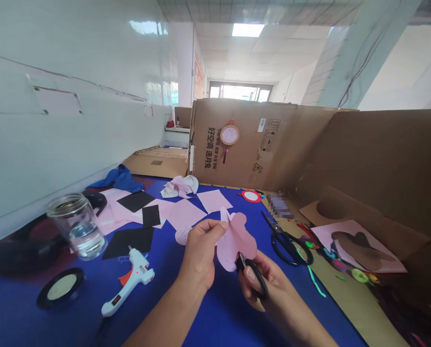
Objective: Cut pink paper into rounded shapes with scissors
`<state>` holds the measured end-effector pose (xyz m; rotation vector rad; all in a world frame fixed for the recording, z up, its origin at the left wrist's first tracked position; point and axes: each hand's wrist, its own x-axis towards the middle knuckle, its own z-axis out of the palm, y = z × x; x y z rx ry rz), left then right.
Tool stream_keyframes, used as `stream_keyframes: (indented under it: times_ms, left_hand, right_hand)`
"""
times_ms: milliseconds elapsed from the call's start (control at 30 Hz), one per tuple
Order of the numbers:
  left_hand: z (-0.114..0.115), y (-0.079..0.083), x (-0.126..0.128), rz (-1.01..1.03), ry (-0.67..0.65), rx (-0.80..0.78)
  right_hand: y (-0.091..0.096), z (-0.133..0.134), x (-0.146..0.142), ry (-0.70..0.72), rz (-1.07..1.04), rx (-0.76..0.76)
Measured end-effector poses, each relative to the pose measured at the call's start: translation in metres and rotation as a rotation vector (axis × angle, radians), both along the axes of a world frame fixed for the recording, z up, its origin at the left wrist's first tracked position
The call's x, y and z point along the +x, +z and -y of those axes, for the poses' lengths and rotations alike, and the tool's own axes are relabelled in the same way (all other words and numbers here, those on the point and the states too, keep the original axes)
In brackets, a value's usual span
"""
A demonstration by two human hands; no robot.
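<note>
My left hand (201, 250) pinches the pink shape (235, 241) by its left edge, thumb on top, and holds it up over the blue table (208, 318). My right hand (262, 284) is closed round the scissors (252, 270), fingers through the black loops, and the blades bite the bottom of the shape. I think the cutting is mostly done: the top and the right side are round and bumpy already (like a cloud), and only the low edge by the blades looks left to trim. Behind the shape lie pink squares (213, 200), not cut into anything. Left of the shape are black paper (128, 241), a glue gun (130, 279) and a jar (76, 224). Right of it rest big scissors (286, 238). Far behind it stands a box (291, 144) with black Chinese writing on it; it seems to start 好空调, and the rest I cannot read. The box also has a yellow warning sign (257, 167) and a white label (261, 125), too small to read
</note>
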<state>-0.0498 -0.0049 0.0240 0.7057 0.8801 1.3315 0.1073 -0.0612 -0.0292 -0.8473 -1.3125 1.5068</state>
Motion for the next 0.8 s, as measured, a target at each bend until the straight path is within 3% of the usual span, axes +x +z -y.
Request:
stream_keyframes:
  times_ms: [800]
  left_hand:
    - [0.0002,0.0013,0.0009,-0.022,0.032,0.000]
  right_hand:
    - [-0.0011,-0.0001,-0.0006,0.000,-0.025,-0.037]
